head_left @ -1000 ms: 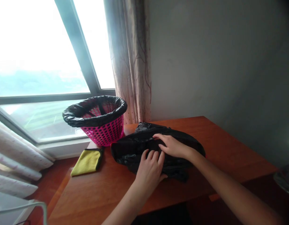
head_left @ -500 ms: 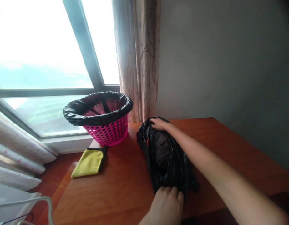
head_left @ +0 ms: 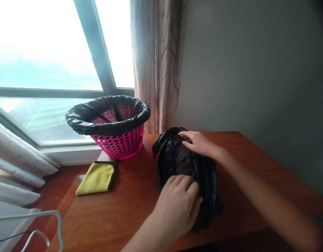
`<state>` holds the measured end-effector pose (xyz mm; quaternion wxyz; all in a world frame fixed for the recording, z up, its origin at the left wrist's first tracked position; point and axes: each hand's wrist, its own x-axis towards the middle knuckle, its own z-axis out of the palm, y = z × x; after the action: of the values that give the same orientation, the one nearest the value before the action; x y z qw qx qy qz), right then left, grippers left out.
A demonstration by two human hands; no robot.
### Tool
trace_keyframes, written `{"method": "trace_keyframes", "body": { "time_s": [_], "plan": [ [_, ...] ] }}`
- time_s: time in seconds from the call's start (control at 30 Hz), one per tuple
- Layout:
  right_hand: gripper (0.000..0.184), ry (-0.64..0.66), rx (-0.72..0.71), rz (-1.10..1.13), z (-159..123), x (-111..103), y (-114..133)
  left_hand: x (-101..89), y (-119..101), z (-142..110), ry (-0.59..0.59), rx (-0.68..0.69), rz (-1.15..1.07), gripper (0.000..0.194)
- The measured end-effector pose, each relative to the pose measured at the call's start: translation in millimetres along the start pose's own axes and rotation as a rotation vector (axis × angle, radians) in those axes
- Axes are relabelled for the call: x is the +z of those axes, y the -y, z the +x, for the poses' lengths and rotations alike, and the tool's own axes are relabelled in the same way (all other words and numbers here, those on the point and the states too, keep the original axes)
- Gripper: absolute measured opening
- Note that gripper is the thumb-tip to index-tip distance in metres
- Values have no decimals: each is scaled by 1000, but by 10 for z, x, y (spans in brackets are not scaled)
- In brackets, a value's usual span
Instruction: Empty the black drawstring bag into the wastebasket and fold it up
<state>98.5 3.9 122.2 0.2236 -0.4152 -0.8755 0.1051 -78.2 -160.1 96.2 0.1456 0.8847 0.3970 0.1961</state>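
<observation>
A crumpled black plastic bag lies lengthwise on the wooden table, with a bit of red showing at its edges. My left hand rests on the bag's near end, fingers curled over the plastic. My right hand lies on the far end, fingers stretched out and pressing the plastic down. A pink perforated basket lined with a black bag stands at the table's far left corner, apart from both hands.
A folded yellow cloth with a dark edge lies on the table left of the bag. Behind are a window, a patterned curtain and a grey wall. A metal wire frame shows at the lower left.
The bag went from spread sideways to gathered lengthwise. Since half a second ago my left hand moved up along the bag toward my right, bunching it shorter. The view tilted slightly.
</observation>
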Motion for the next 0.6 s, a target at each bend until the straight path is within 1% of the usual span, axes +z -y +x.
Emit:
{"method": "trace_keyframes", "body": {
  "time_s": [0.07,0.17,0.23,0.3,0.37,0.43,0.53,0.6],
  "plan": [
    [33,-11,-13,-15,-215,-20,72,-60,139,100,-46,-22,53,18],
    [31,2,0,-83,-481,20,150,-60,333,236,-89,-41,144,25],
    [36,30,30,-155,-619,64,170,-28,434,300,-106,-61,215,30],
    [43,82,73,-265,-740,95,136,11,524,334,-120,-101,288,38],
    [51,149,140,-394,-862,107,30,52,619,336,-132,-163,353,48],
    [53,237,233,-503,-991,104,-135,94,718,314,-138,-239,405,57],
    [48,410,379,-585,-1170,87,-392,153,834,271,-121,-320,446,61],
    [44,501,416,-567,-1232,61,-485,180,862,261,-116,-331,448,61]
  ]
}}
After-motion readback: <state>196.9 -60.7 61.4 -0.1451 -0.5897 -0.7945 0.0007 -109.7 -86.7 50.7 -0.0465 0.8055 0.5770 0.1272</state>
